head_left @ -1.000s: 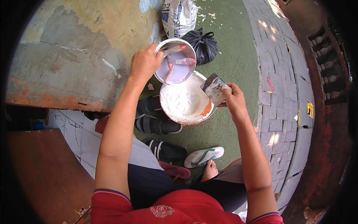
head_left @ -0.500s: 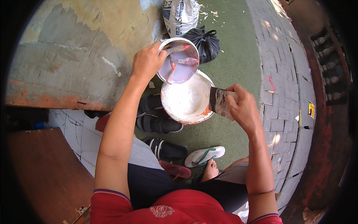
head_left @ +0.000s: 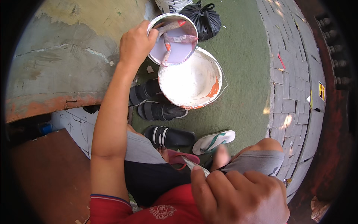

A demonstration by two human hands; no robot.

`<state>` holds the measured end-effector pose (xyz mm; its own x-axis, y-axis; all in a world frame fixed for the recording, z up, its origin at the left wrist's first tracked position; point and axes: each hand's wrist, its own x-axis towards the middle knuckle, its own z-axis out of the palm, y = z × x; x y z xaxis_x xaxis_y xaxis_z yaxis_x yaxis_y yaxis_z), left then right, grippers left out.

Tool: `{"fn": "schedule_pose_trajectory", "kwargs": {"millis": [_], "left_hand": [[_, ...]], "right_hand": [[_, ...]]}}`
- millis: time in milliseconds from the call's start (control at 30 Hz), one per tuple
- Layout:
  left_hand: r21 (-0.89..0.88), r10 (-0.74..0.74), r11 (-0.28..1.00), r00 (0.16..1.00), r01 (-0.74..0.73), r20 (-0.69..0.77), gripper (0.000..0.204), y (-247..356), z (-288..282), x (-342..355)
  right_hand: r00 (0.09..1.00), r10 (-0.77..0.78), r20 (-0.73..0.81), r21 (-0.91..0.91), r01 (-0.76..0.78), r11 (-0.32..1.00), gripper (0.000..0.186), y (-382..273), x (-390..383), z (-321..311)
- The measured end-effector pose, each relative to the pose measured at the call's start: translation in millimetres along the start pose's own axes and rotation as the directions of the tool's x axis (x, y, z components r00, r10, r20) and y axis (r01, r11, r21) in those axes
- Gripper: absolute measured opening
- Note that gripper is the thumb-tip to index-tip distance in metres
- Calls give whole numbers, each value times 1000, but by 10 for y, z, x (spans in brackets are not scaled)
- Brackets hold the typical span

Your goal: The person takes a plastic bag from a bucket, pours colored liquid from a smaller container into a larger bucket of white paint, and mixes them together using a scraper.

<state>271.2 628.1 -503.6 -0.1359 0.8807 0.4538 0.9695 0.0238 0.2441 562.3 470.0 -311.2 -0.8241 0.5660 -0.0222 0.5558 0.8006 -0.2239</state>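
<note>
The right hand [head_left: 238,194] has withdrawn from the white bucket [head_left: 192,78] to the lap, closed around a crumpled silvery sachet [head_left: 195,166]. The left hand [head_left: 135,44] still grips the rim of the small tin [head_left: 172,39] of pale lilac paint, tilted above the bucket's far edge on the green floor [head_left: 242,74].

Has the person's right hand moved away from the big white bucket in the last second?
Yes. The right hand was at the right rim of the white bucket; now it is down by the person's lap, far below the bucket, gripping a thin flat blade.
</note>
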Motion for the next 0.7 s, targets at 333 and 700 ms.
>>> {"fn": "schedule_pose_trajectory", "kwargs": {"millis": [333,700], "left_hand": [[-27,57,998,996,-58,-67,22,163,30,96],[-52,29,998,999,-32,-43,20,95,-4,-34]], "right_hand": [[968,97,232,28,-107,994,7,1,-150,-399],[947,-112,301,97,86,992,9,33,191,246]]}}
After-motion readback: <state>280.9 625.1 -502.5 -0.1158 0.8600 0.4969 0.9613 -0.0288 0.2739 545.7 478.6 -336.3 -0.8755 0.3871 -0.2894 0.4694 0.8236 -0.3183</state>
